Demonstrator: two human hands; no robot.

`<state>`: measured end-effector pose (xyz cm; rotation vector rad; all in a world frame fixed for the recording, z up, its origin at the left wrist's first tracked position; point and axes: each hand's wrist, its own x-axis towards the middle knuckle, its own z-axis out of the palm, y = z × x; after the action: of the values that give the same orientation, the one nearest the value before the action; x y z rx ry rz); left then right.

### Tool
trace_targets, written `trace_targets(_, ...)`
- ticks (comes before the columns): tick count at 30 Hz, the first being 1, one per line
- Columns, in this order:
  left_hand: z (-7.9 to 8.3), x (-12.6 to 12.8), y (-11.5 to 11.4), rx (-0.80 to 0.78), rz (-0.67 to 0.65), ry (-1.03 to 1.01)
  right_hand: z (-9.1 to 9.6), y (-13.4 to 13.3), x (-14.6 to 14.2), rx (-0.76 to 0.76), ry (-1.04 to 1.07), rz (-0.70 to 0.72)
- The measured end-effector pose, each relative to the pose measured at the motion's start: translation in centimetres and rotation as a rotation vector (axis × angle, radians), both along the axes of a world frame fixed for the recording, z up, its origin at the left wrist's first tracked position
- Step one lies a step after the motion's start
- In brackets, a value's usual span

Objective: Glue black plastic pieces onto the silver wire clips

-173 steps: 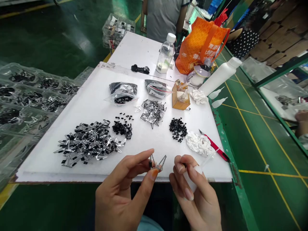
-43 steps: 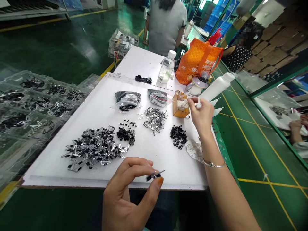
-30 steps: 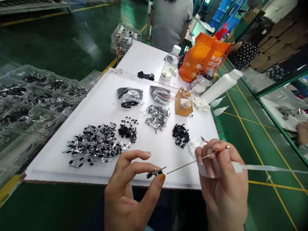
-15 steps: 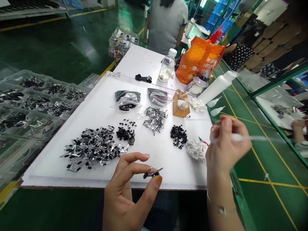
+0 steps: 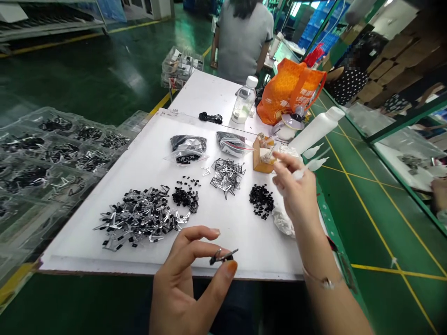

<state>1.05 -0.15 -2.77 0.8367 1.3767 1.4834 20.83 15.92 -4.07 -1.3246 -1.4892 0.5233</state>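
Left hand (image 5: 178, 274): at lower centre, just over the near edge of the white surface (image 5: 146, 172); fingers (image 5: 195, 235) pinched a small black-and-metal part (image 5: 223, 256) between thumb and forefinger, the part held clear of the surface. Right hand (image 5: 296, 186): raised at right of centre, fingers (image 5: 284, 163) closed around a white plastic dropper (image 5: 300, 174), near a small cardboard box (image 5: 262, 156).

On the surface, left to right: large heap of black-and-metal pieces (image 5: 136, 218); small pile of black pieces (image 5: 185, 197); pile of metal clips (image 5: 226, 177); second black pile (image 5: 261, 201), just beside the right hand. Behind them lay two zip bags (image 5: 186, 149) (image 5: 232, 143). White cloth (image 5: 282, 221) lay under the right forearm.

Further back: white squeeze bottle (image 5: 317, 130), clear plastic bottle (image 5: 244, 107), orange bag (image 5: 289, 93). Clear trays of parts (image 5: 52, 149) occupied the left. Co-worker in grey shirt (image 5: 242, 46) at upper centre.
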Motion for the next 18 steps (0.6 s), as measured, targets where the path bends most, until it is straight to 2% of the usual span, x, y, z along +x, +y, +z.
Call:
trace_targets(2,0.0,0.1,0.0,0.015,-0.004,0.035,-0.2,-2.8,-1.4,-0.137,0.196,0.08)
trace_targets(4,-0.1,0.2,0.1,0.011,-0.013,0.041,-0.3,-4.5,-2.4,-0.245,0.411,0.099)
trace_targets(7,-0.2,0.3,0.2,-0.004,-0.022,0.024,-0.7,-4.7,-2.7,-0.319,0.602,0.026)
trace_targets(10,-0.3,0.3,0.2,-0.008,-0.013,0.029,-1.4,-3.4,-1.9,-0.331,0.652,-0.024)
trace_targets(14,-0.4,0.0,0.2,-0.043,-0.015,0.034,-1.8,-2.5,-0.7,-0.339,0.679,-0.015)
trace_targets(18,-0.6,-0.5,0.3,-0.14,-0.111,-0.069,-0.5,-4.3,-1.1,-0.422,0.708,0.103)
